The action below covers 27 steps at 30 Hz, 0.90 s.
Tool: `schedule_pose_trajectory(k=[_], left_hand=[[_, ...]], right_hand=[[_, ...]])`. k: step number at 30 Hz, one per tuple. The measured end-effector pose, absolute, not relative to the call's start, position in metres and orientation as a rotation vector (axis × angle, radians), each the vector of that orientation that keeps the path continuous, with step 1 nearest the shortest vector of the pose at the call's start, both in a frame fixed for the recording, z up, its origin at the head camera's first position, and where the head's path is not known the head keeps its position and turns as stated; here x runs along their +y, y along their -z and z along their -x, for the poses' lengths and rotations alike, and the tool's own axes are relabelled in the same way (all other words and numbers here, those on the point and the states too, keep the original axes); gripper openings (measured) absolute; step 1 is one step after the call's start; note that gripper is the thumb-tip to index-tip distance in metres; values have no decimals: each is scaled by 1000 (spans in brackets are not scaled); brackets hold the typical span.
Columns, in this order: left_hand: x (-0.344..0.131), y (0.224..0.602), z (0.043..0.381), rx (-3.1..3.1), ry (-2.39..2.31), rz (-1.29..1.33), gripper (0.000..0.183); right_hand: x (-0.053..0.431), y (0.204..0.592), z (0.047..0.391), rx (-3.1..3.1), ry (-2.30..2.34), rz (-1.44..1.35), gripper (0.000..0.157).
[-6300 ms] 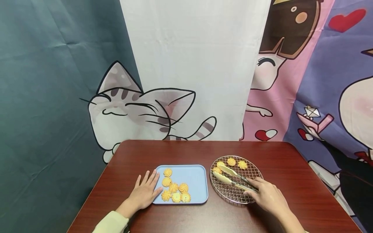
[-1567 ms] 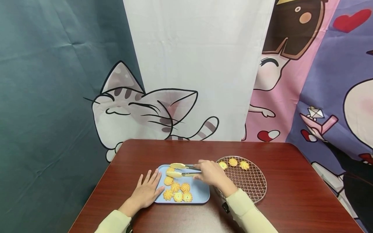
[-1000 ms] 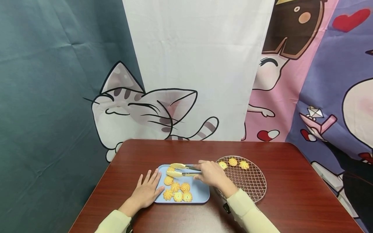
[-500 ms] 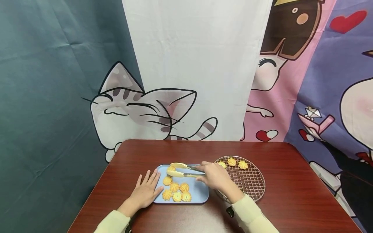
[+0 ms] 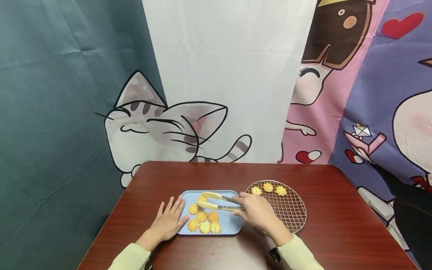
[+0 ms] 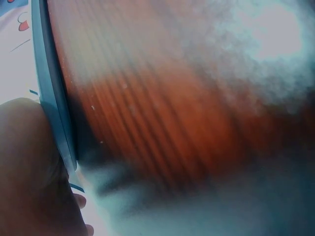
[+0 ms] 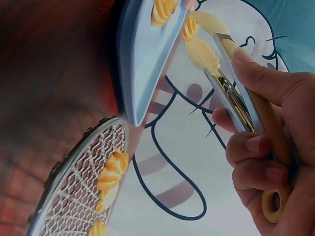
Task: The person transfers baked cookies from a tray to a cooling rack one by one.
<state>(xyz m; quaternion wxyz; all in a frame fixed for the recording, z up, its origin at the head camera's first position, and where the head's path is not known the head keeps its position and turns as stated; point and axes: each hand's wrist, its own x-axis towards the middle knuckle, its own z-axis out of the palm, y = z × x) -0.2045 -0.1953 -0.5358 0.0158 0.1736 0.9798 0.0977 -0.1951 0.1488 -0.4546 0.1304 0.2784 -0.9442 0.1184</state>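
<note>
Cookies lie on a blue tray and wire rack in the head view; the left hand lies spread at the tray's edge, the right hand grips tongs. Left wrist view: tray rim beside the hand. Right wrist view: the tongs' tips by a cookie.

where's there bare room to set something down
Bare: the table right of the rack; the rack's right side, nearer than its three cookies; the near right corner of the tray. Crowded: the tray's left and middle, holding cookies, with the left hand at its edge and the tongs, in the right hand, above.
</note>
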Motion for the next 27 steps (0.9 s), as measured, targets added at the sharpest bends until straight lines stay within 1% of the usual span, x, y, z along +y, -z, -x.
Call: schedule_pose_trajectory(k=[27], left_hand=[[-195, 534, 205, 3053, -299, -539, 69]], right_hand=[[192, 458, 159, -2656, -300, -742, 49]])
